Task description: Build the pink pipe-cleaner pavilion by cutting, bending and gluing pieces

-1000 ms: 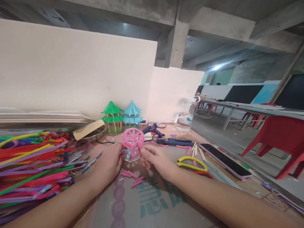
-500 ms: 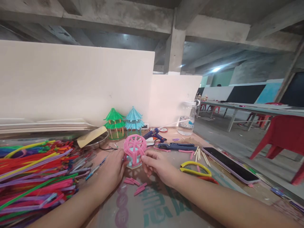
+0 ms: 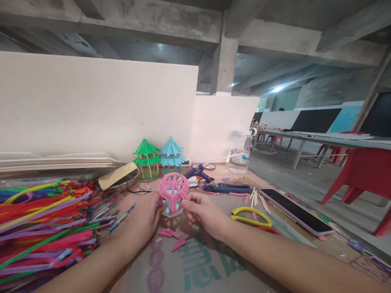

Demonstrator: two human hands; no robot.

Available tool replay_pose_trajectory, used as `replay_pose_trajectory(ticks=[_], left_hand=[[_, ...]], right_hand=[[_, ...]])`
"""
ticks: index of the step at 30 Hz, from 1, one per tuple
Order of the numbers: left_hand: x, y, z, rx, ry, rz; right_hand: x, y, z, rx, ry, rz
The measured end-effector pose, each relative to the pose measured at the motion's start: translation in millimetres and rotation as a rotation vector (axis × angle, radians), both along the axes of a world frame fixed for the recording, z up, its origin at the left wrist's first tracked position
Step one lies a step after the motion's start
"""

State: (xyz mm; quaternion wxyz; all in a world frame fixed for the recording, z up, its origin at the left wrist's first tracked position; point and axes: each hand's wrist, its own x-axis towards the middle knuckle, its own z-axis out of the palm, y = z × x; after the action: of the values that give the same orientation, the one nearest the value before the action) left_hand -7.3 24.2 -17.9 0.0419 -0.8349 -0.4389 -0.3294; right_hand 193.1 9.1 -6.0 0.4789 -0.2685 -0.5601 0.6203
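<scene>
A small pink frame model (image 3: 174, 188) with a round, spoked top and a pale blue base stands between my hands. My left hand (image 3: 148, 211) is closed against its left side, fingertips partly hidden behind it. At its right side, my right hand (image 3: 200, 209) pinches a pink strip that touches the frame. Short pink pieces (image 3: 179, 243) lie on the table just in front. Behind the model are a green two-tier pavilion (image 3: 147, 156), a light blue one (image 3: 171, 154) and a blue glue gun (image 3: 200, 174).
Colourful pipe cleaners (image 3: 45, 232) pile up at the left, near a metal bowl (image 3: 122, 185). To the right lie yellow-handled scissors (image 3: 252, 215), thin sticks (image 3: 263, 202), a phone (image 3: 296, 211) and a blue tool (image 3: 227, 188). A water bottle (image 3: 240, 156) stands at the back.
</scene>
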Motion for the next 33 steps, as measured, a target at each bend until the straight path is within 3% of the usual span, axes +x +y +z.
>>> replay_pose_trajectory(ticks=[8,13,20,28,33], left_hand=[[-0.8,-0.6,0.4,0.001,0.013,-0.006],[-2.4,1.8,-2.9,-0.042,-0.017,0.007],[-2.3,6.3,-7.7,-0.114,-0.043,0.09],[0.1,1.1,-2.7,-0.08,-0.017,0.033],[0.9,1.2,-2.2,-0.027,-0.024,-0.003]], right_hand=[[-1.3,-0.7,0.3,-0.006,0.001,-0.009],[-1.6,0.2,-0.2,0.013,-0.125,0.006],[3.8,6.5,-7.1,0.04,-0.081,-0.115],[4.9,-0.1,-1.1,0.181,-0.139,-0.15],[4.3,-1.0,0.0,0.176,-0.172,-0.132]])
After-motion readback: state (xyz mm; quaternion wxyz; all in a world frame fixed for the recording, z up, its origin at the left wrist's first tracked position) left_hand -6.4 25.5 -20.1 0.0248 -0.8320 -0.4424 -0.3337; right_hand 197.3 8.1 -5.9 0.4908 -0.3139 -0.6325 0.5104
